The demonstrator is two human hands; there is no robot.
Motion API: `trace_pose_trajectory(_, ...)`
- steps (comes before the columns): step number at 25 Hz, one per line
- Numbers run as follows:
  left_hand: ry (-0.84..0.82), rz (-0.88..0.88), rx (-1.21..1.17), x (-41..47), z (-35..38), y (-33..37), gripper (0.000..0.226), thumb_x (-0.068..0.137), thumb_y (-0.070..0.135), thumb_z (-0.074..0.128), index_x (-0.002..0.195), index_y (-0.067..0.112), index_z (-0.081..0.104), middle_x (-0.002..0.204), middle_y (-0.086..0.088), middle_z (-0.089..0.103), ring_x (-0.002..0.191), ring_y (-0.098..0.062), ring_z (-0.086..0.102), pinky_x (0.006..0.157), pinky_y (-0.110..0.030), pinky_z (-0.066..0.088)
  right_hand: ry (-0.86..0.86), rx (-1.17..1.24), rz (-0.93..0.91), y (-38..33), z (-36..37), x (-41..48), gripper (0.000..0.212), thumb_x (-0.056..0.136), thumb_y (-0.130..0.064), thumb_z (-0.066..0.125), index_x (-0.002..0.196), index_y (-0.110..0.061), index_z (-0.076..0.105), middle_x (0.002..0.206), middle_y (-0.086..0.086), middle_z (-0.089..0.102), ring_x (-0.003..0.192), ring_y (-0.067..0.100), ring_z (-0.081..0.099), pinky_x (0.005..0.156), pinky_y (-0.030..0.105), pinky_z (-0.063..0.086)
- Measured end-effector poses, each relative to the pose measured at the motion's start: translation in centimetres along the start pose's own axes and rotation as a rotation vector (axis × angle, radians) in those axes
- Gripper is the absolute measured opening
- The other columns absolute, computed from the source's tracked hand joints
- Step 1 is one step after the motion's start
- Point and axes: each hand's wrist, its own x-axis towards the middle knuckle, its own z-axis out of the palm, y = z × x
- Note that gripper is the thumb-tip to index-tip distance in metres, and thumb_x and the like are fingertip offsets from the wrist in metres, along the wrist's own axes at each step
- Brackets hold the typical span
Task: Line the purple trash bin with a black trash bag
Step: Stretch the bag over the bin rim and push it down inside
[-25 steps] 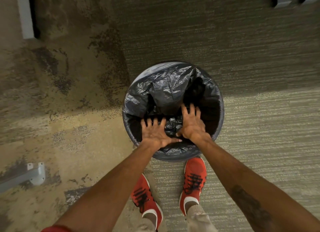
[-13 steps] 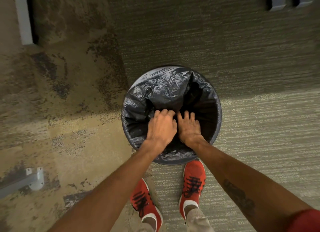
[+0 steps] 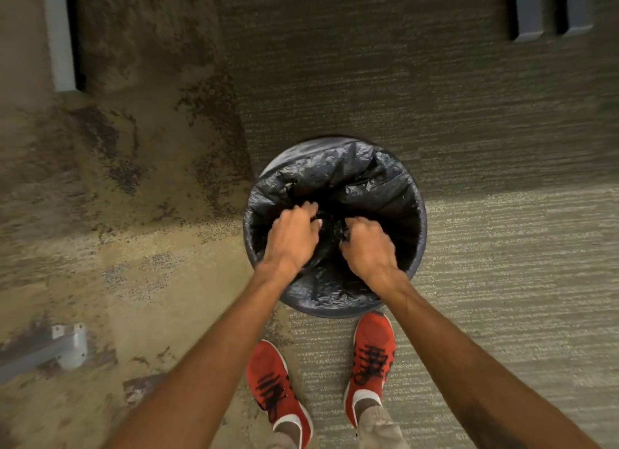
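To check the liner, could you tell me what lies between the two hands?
In the head view, only bunched black bag lies between left hand and right hand.

Fingertips of both hands buried in bag (image 3: 338, 177) folds, bin (image 3: 422, 214) colour & bottom hidden, forearms cut off at frame edge.

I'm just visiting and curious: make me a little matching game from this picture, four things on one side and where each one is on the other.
Things:
1. black trash bag
2. left hand
3. red shoes
4. grey metal bracket

Places:
A. on the stained floor at the far left
B. on the carpet just below the bin
C. draped over the rim of the trash bin
D. inside the bin, closed on bag plastic beside the right hand

Pairs: 1-C, 2-D, 3-B, 4-A
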Motion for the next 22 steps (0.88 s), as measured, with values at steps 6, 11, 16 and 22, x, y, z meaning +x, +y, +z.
trace_pose_trajectory(6, 0.571, -0.302, -0.395, -9.7, -0.8, -2.5, 0.071, 0.096, 0.015, 0.063, 0.159, 0.02, 0.029, 0.162, 0.006, 0.033, 0.137, 0.005, 0.035, 0.115, -0.022, 0.024, 0.6, 0.544, 0.258, 3.8, -3.3, -6.5, 0.058, 0.089, -0.009, 0.063, 0.145, -0.009, 0.046, 0.14, 0.009, 0.053, 0.129, 0.023, 0.046, 0.11, 0.042, 0.039)
trace_pose_trajectory(11, 0.36, -0.552, -1.024, -9.1, -0.5, -3.3, 0.062, 0.094, -0.006, 0.059, 0.151, 0.014, 0.043, 0.144, -0.008, 0.059, 0.116, -0.015, 0.067, 0.103, -0.042, 0.054, 0.193, 1.246, 0.515, 5.3, -1.5, -6.6, 0.033, 0.097, 0.005, 0.052, 0.127, -0.005, 0.06, 0.11, 0.012, 0.071, 0.104, 0.029, 0.068, 0.082, 0.037, 0.058)
trace_pose_trajectory(16, 0.439, -0.515, -1.053, -8.7, -3.5, -7.1, 0.051, 0.093, -0.008, 0.058, 0.141, 0.009, 0.056, 0.108, 0.01, 0.071, 0.08, 0.013, 0.069, 0.081, -0.015, 0.058, 0.239, 1.201, 0.376, 1.8, -0.5, -6.4, 0.031, 0.093, 0.001, 0.053, 0.114, -0.019, 0.066, 0.083, -0.01, 0.077, 0.076, 0.004, 0.073, 0.076, 0.04, 0.061)
trace_pose_trajectory(22, 0.579, -0.55, -1.057, -10.2, -10.3, -19.1, 0.045, 0.093, -0.005, 0.059, 0.136, 0.009, 0.062, 0.117, 0.0, 0.074, 0.09, 0.0, 0.071, 0.085, -0.023, 0.06, 0.156, 1.169, 0.192, -11.6, 2.1, -4.8, 0.029, 0.093, 0.003, 0.054, 0.111, -0.017, 0.066, 0.084, -0.01, 0.076, 0.085, 0.016, 0.07, 0.076, 0.037, 0.062)
